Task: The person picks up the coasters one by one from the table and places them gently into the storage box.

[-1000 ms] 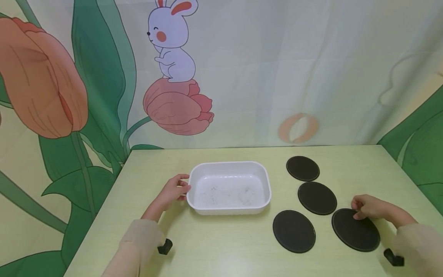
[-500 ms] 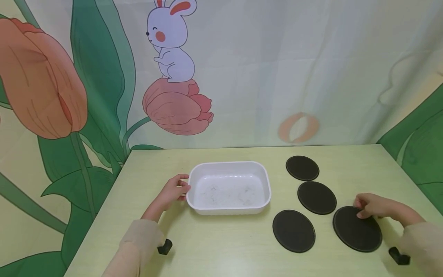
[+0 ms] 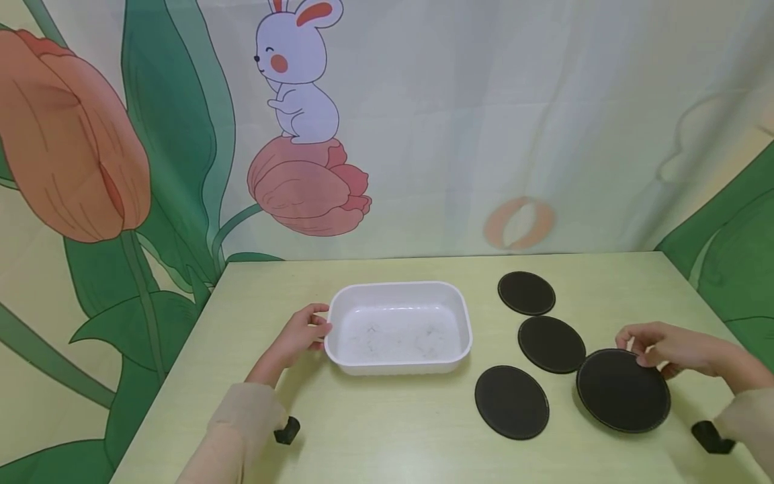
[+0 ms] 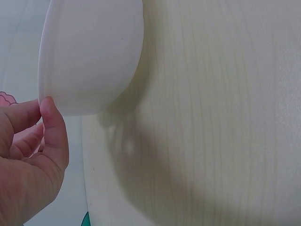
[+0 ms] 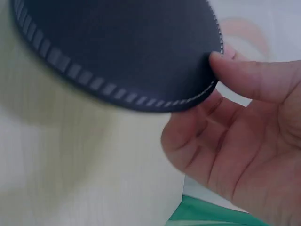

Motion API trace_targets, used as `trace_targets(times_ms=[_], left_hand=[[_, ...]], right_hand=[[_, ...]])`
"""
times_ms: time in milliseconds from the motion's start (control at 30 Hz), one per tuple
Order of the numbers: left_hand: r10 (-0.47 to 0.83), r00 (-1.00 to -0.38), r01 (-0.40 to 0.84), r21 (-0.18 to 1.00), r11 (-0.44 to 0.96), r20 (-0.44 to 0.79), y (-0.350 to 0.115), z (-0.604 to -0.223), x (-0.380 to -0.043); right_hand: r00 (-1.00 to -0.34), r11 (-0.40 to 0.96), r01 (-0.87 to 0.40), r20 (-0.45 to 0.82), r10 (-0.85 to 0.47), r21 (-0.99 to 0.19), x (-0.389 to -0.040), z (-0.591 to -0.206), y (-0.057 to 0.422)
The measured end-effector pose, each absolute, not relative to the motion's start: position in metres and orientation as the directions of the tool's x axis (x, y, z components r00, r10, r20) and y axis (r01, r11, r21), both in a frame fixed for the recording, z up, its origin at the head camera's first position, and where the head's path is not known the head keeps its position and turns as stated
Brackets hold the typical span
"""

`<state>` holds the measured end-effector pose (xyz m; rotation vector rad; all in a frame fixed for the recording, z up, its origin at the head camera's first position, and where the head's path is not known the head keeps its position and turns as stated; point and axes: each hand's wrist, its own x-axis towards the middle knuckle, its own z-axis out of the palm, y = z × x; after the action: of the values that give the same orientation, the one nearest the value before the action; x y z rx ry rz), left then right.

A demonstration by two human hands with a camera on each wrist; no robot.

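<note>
My right hand (image 3: 671, 346) pinches a round black coaster (image 3: 623, 391) at its far right edge, thumb on top and fingers beneath. Pale stitching runs round the rim of this coaster (image 5: 127, 52) in the right wrist view, and its shadow falls on the table below. My left hand (image 3: 302, 331) holds the left end of a white rectangular basin (image 3: 399, 368). The left wrist view shows the thumb and a finger pinching the rim of the basin (image 4: 89, 56). Only faint marks show on the basin's floor.
Three more black coasters lie flat right of the basin: one at the back (image 3: 526, 293), one in the middle (image 3: 551, 344) and one nearer me (image 3: 511, 402). The pale wooden table (image 3: 387, 437) ends at a curtain (image 3: 423, 134) printed with tulips and a rabbit.
The right hand has lifted the coaster off the table and tilted it, moving slightly up and right. The left hand and basin have stayed put.
</note>
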<state>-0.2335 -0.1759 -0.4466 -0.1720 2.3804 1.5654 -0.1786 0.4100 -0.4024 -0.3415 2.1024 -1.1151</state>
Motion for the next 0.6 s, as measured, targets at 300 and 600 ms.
trace_targets(times_ms=[300, 600], left_hand=[[0.051, -0.953, -0.251, 0.877, 0.409, -0.297, -0.177, -0.447, -0.234], [0.056, -0.953, -0.252, 0.882, 0.399, -0.298, -0.177, -0.445, -0.233]], right_hand=[[-0.709, 0.413, 0.100, -0.356, -0.609, -0.905, -0.189, -0.390, 0.380], [-0.763, 0.226, 0.156, -0.263, -0.590, -0.962, -0.200, -0.381, 0.327]])
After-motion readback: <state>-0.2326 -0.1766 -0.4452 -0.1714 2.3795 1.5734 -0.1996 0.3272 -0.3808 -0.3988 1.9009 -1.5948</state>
